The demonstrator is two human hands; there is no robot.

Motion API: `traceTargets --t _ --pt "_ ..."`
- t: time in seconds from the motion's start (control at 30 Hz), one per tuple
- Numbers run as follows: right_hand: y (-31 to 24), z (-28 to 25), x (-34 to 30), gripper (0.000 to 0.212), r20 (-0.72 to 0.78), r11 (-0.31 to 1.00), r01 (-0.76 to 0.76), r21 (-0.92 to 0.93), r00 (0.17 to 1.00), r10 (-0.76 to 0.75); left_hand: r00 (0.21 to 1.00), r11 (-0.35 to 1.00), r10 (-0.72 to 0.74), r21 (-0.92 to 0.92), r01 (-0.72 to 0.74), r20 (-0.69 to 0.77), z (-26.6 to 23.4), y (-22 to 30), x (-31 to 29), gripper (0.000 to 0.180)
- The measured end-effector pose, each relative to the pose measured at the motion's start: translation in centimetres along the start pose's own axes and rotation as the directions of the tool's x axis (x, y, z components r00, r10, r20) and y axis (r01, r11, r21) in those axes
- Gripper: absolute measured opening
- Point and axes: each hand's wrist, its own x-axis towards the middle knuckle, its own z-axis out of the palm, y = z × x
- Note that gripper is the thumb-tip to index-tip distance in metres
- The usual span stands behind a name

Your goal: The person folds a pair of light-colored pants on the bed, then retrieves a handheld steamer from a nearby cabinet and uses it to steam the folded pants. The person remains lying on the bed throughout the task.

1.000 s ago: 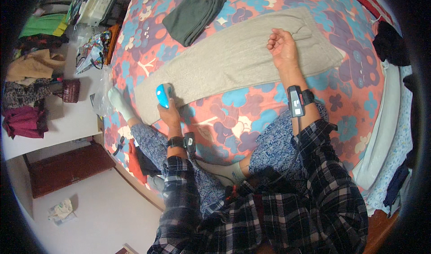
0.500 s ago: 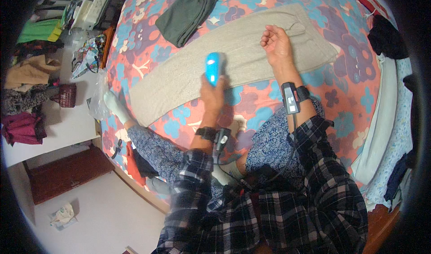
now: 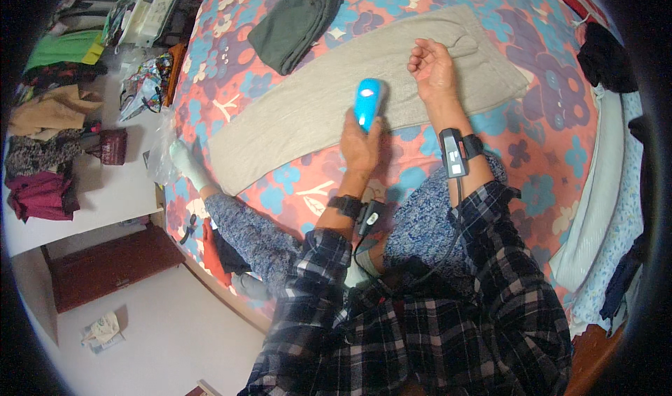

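Note:
In my left hand [image 3: 360,145] is a blue, rounded, elongated hand tool [image 3: 367,100], gripped at its near end. Its underside is hidden, so I cannot tell its exact kind. It is over the beige knitted trousers [image 3: 280,123], which lie folded lengthwise across the bed; whether it touches the cloth is unclear. My right hand [image 3: 432,70] is above the trousers' right part, palm turned up, fingers loosely curled and nothing in it. A folded dark green garment [image 3: 297,25] lies beyond the trousers.
The bed has a pink flowered sheet [image 3: 518,151]. My legs [image 3: 252,228] are on it at the near side. A black cloth [image 3: 607,58] and a pale rolled cloth [image 3: 591,200] line the right edge. Left stand a white surface with clothes [image 3: 49,193] and a small dark red basket [image 3: 112,147].
My left hand has moved to the right along the trousers with the blue tool. The right hand stays almost where it was.

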Motion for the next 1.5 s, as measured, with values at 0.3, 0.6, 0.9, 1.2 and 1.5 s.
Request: traceTargets --t 0.3,0.6,0.9,1.2,1.5 --pt "-0.1 0.3 -0.2 0.028 -0.003 1.0 -0.017 -0.021 1.0 0.017 0.902 0.942 -0.289 0.074 0.329 -0.321 -11.4 -15.1 -0.3 0.054" --pt "-0.4 0.5 -0.3 0.026 0.006 0.999 0.037 -0.032 0.999 -0.037 0.818 0.879 -0.335 0.158 0.451 -0.468 -16.9 -21.4 -3.0 0.05" --pt "-0.6 0.3 0.0 0.027 -0.002 1.0 -0.001 0.018 1.0 0.001 0.952 0.974 -0.227 -0.071 0.216 -0.206 -9.3 -12.7 -3.0 0.049" --pt "-0.7 0.5 -0.1 0.026 0.027 0.998 0.019 0.054 0.999 -0.021 0.996 0.993 -0.082 -0.087 0.084 0.02 -1.4 -1.5 -3.2 0.053" --pt "-0.8 0.5 -0.1 0.03 0.027 0.998 0.018 0.053 0.999 -0.02 0.983 0.985 -0.045 -0.158 0.074 0.18 0.4 3.4 -3.3 0.049"
